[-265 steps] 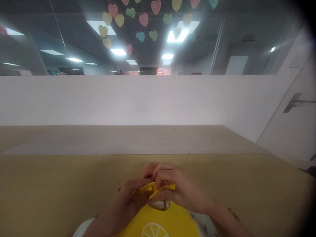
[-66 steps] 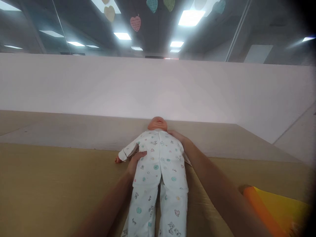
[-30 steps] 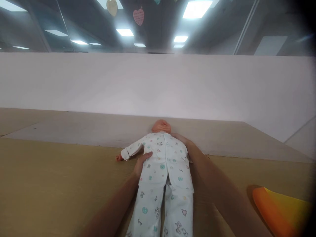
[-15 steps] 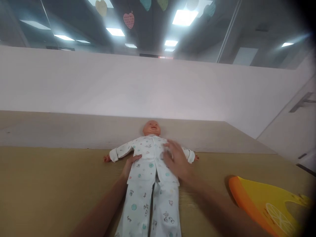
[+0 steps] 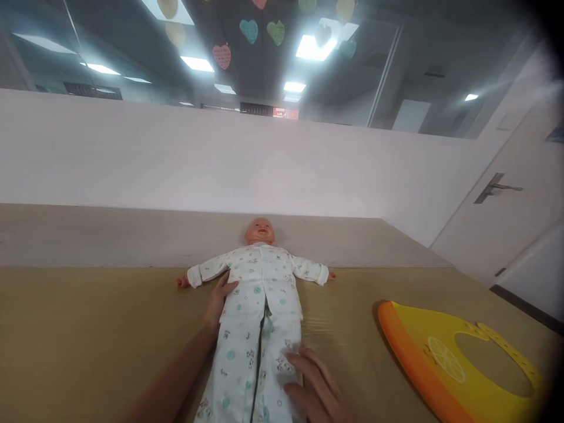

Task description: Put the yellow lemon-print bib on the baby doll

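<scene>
A baby doll [image 5: 259, 231] lies on its back on the table, arms spread to the sides. It wears a white printed jacket [image 5: 277, 276] and matching white trousers [image 5: 235, 352]. At the doll's waist on the left, my left hand [image 5: 220, 296] rests against the jacket, thumb on the cloth and the other fingers partly hidden behind its side. My right hand [image 5: 315, 382] is over the trouser leg on the right, fingers apart, with the fingertips at the cloth and nothing held.
To the right lies a yellow and orange bib [image 5: 414, 329] with a lemon slice print. A white wall [image 5: 198, 158] stands behind the tan table [image 5: 88, 329], with glass and hanging paper hearts above. A door handle [image 5: 496, 188] shows at the right.
My right hand has moved from the doll's chest down to the trouser leg. My left hand stays at the waist. The view has turned slightly right, bringing more of the bib in.
</scene>
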Demonstrator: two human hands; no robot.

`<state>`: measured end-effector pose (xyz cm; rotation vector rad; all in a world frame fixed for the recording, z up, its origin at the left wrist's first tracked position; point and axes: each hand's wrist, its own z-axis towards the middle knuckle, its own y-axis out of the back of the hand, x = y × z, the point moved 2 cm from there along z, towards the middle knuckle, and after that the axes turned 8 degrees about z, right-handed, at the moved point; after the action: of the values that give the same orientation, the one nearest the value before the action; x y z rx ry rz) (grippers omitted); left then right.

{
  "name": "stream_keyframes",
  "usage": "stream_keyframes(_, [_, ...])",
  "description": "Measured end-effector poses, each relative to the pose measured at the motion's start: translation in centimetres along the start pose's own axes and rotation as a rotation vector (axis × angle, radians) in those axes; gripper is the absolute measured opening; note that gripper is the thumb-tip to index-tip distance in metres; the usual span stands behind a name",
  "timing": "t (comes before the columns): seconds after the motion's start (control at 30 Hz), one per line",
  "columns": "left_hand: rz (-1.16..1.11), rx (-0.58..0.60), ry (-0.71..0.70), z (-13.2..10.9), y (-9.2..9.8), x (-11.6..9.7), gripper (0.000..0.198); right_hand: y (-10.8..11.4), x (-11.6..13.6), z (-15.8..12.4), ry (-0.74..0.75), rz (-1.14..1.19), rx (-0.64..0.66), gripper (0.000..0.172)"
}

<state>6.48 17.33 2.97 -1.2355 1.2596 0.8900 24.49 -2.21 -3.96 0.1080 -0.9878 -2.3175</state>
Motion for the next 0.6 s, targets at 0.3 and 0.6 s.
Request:
stream_keyframes(0.3, [0.365,-0.152,-0.077,-7.0,2.9,2.9,0.069,2.4,2.7,0.2,-0.36,0.07,0.32,0.045])
stream_keyframes(0.6, [1.031,-0.084,-0.782,-17.2,5.7,4.9,0.066,2.6,2.9,-0.1,-0.441,0.059,0.32,0.031])
